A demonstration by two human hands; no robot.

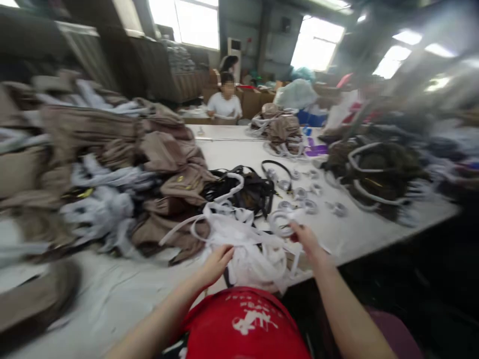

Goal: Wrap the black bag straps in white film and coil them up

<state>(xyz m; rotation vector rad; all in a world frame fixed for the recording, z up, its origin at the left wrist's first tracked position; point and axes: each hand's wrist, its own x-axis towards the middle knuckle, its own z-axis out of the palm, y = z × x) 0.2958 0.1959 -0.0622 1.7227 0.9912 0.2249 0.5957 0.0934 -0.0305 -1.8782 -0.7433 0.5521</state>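
A tangle of white straps (249,247) lies at the near edge of the white table (355,234). My left hand (216,263) rests on its left side with the fingers bent against the straps. My right hand (306,238) reaches over the heap's right side, fingers closed around a white ring-shaped roll (281,223) and something small and red. The picture is smeared by motion, so the grips are hard to read. A pile of black straps (250,188) sits just beyond the white ones.
Tall stacks of brown and white bags (112,164) fill the left. Several small tape rolls (305,199) lie mid-table, dark bags (377,174) on the right, another brown pile (279,127) farther back. A person in white (224,102) sits at the far end.
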